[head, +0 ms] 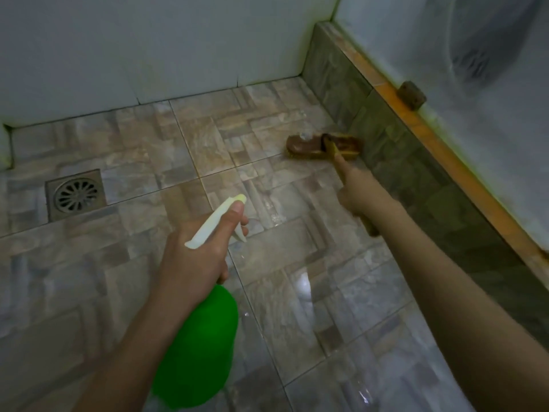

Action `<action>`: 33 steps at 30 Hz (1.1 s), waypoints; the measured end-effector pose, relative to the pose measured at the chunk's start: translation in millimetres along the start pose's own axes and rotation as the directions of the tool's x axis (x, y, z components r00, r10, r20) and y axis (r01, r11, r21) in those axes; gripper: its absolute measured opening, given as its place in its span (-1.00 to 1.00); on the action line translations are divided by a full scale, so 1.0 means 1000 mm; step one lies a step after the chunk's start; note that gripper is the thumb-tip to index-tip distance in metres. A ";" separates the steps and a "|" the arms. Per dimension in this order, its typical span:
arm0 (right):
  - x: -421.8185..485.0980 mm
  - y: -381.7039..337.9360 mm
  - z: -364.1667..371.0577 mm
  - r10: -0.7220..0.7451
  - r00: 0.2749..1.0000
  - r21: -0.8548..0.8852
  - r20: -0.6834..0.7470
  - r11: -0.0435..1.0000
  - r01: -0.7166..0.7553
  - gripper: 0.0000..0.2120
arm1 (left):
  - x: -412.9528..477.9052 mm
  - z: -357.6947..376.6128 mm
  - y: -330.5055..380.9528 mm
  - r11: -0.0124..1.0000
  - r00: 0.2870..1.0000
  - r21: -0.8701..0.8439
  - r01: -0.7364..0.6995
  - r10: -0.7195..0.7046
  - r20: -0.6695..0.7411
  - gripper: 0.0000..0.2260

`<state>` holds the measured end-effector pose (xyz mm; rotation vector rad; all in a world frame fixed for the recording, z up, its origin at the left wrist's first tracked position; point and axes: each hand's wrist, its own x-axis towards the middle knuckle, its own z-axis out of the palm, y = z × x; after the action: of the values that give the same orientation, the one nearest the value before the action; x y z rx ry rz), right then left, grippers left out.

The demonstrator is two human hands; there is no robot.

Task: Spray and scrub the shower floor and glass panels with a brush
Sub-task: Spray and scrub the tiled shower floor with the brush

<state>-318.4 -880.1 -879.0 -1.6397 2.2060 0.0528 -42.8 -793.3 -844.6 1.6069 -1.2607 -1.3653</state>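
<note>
Subject area: the shower floor (89, 278), laid in mottled brown and grey tile, is meeting a white wall (148, 49) at the far side.

The left hand (196, 257) is grasping the neck of a green spray bottle (199, 343). Its thumb is lying along the top of the white spray head (208, 226), and its fingers are curling round the trigger underneath. The nozzle is pointing away from the person, out over the middle of the floor.

The right hand (356, 194) is clenching round the handle of the brush (315, 145), with the index finger lying straight along the shaft toward the head. The brown brush head is resting on the tiles at the far right of the floor, just beside the foot of the low tiled kerb (386, 138) (contact with the kerb itself cannot be confirmed).

An orange strip (445, 156) is running along the top of that kerb, with the glass panel (490, 114) rising above it, hazy and smeared. A small dark bracket (411, 95) is sitting at the base of the glass.

A square metal drain (75, 194) is lying at the left of the floor, well apart from the brush. Light is reflecting off the tiles between the two forearms.
</note>
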 end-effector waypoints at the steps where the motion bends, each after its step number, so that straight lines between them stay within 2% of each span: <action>1: -0.038 0.011 0.009 0.027 1.000 0.035 -0.016 0.999 -0.027 -0.11 | -0.001 0.002 -0.001 1.000 1.000 0.002 -0.001 0.001 0.018 -0.52; 3: -0.119 0.035 0.033 0.145 0.989 0.123 0.007 0.982 -0.145 -0.05 | -0.005 0.008 -0.002 1.000 0.999 0.007 -0.005 0.005 0.050 -0.49; 5: -0.153 0.043 0.043 0.243 0.968 0.111 0.066 0.962 -0.249 -0.04 | -0.008 0.016 -0.002 1.000 0.998 0.022 -0.015 0.014 0.062 -0.50; 8: -0.113 0.035 0.035 0.224 0.974 0.176 -0.026 0.960 -0.216 -0.04 | -0.015 0.027 0.000 0.997 0.996 0.072 -0.042 0.035 0.084 -0.55; 11: -0.079 0.018 0.020 0.182 0.983 0.187 0.013 0.965 -0.181 -0.13 | -0.022 0.031 0.002 0.996 0.993 0.067 -0.062 0.055 0.103 -0.57; 15: -0.166 0.037 0.052 0.283 0.959 0.254 -0.031 0.930 -0.266 -0.01 | -0.030 0.029 0.001 0.996 0.988 0.057 -0.070 0.062 0.143 -0.56; 18: -0.222 0.043 0.068 0.360 0.933 0.311 -0.001 0.887 -0.342 0.00 | -0.037 0.029 -0.003 0.994 0.986 0.080 -0.074 0.060 0.158 -0.55; 21: -0.174 0.044 0.060 0.279 0.959 0.293 -0.047 0.922 -0.254 -0.04 | -0.043 0.031 -0.007 0.991 0.985 0.118 -0.069 0.049 0.164 -0.58; 24: -0.123 0.035 0.033 0.132 0.991 0.204 0.022 0.970 -0.134 -0.16 | -0.049 0.031 -0.009 0.992 0.984 0.103 -0.069 0.051 0.168 -0.59; 26: -0.143 0.027 0.031 0.113 0.987 0.178 0.117 0.975 -0.133 -0.17 | -0.052 0.029 -0.012 0.992 0.985 0.103 -0.067 0.049 0.167 -0.59; 29: -0.219 0.012 0.056 0.114 0.977 0.142 0.180 0.980 -0.141 -0.09 | -0.057 0.025 -0.014 0.994 0.989 0.094 -0.046 0.032 0.145 -0.60; 31: -0.216 0.007 0.064 0.073 0.987 0.145 0.145 0.985 -0.094 -0.05 | -0.058 0.022 -0.016 0.993 0.991 0.110 -0.036 0.021 0.134 -0.59; 33: -0.173 0.009 0.064 0.039 0.996 0.114 0.078 0.992 -0.048 -0.08 | -0.060 0.018 -0.017 0.991 0.991 0.127 -0.039 0.022 0.135 -0.57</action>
<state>-267.2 -703.0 -882.7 -1.5030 2.1467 -0.0011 -55.0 -729.9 -845.3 1.5978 -1.4738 -1.4169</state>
